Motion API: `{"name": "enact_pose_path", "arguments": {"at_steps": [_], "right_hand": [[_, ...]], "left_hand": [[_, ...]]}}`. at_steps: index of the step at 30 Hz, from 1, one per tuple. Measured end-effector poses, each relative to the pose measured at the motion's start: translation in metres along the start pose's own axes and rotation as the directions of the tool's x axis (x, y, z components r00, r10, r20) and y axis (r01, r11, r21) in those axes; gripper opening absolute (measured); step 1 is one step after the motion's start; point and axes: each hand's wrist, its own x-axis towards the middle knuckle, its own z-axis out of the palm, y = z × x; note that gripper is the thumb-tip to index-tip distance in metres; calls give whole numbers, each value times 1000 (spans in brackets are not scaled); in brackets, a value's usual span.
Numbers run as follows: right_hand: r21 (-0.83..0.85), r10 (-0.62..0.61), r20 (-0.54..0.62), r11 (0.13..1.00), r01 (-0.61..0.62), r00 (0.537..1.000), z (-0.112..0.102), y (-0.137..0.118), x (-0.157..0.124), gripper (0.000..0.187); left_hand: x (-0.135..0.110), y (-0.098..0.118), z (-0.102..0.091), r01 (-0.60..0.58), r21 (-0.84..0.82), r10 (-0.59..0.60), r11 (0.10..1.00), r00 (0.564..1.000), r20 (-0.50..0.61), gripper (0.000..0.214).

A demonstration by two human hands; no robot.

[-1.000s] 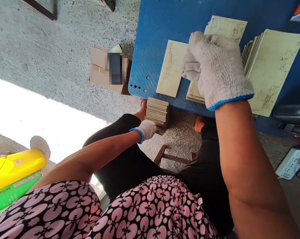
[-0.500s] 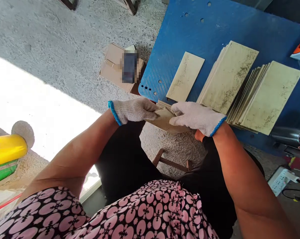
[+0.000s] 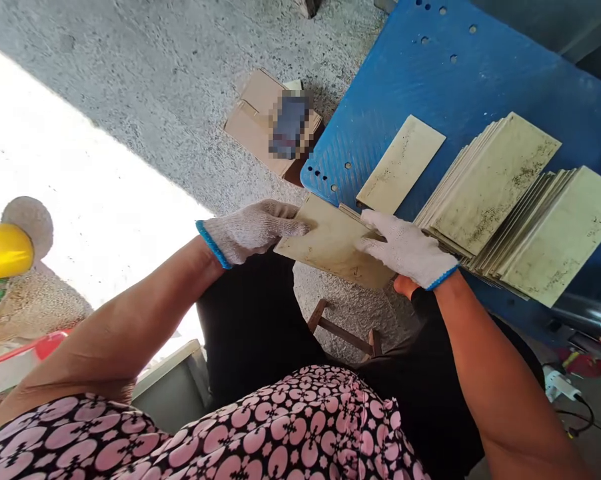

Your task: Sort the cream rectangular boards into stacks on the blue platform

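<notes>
The person sitting at the low blue perforated board (image 3: 430, 73) is now holding a small stack of thin pale rectangular plates (image 3: 333, 243) in both gloved hands, just off the board's near edge and above the knees. A second ago the left hand (image 3: 250, 230) was down by the floor on that stack while the right hand (image 3: 405, 248) was pressing on the piles on the board; since then the stack has been lifted and the right hand has come back to meet it.

The left hand, in a white knitted glove with a blue cuff, is closing on the stack's left end, fingers lying over the top plate. The right hand is clamping the other end, fingers curled over the top and the thumb hidden beneath. The top plate is sitting tilted, its far corner touching the board's edge.

On the board a single cream plate (image 3: 400, 163) is lying flat by itself, and beside it two fanned piles of the same stained plates (image 3: 495, 180) (image 3: 560, 233) are leaning one against the other. A brown cardboard box (image 3: 260, 120) is resting on the concrete floor (image 3: 145, 87) just beside the board's corner. To my eye the fresh stack is being brought up to join those piles.
</notes>
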Motion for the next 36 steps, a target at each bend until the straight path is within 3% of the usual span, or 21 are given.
{"name": "enact_pose_path", "arguments": {"at_steps": [2,5,9,12,14,18,22,27,29,33,36], "right_hand": [[23,-7,21,1000,7,1000,5,-6,0,33],[154,37,-15,987,-35,999,12,-11,2,29],[392,101,-177,919,-24,979,14,-13,9,30],[526,240,-297,849,-51,924,5,-15,18,34],[633,369,-313,768,-98,875,-4,-20,22,34],[765,570,-294,621,-168,767,-19,-30,27,31],[762,543,-338,637,-115,769,-15,-25,37,29],[792,537,-322,604,-89,780,-7,-13,46,35],[763,495,-388,646,-31,777,-10,-12,43,34],[625,408,-573,778,57,710,-19,-13,28,32],[644,386,-532,762,65,754,-21,-18,19,31]], "left_hand": [[-3,8,-1,2,-6,-2,1000,1000,-6,10],[1,17,-5,-24,-52,23,998,1000,-18,12],[23,19,-16,-218,-205,214,954,976,-40,34],[45,13,-14,-341,-362,367,868,930,4,45],[59,8,-3,-302,-386,349,872,936,55,44],[78,3,32,-228,-265,259,937,962,90,42],[88,20,55,-289,-156,279,945,957,-83,37],[98,48,70,-288,-221,223,932,934,-280,24],[107,58,74,-304,-233,221,924,920,-324,22],[146,84,69,-356,-233,246,905,884,-397,23],[187,102,58,-380,-160,284,911,860,-423,24]]}}
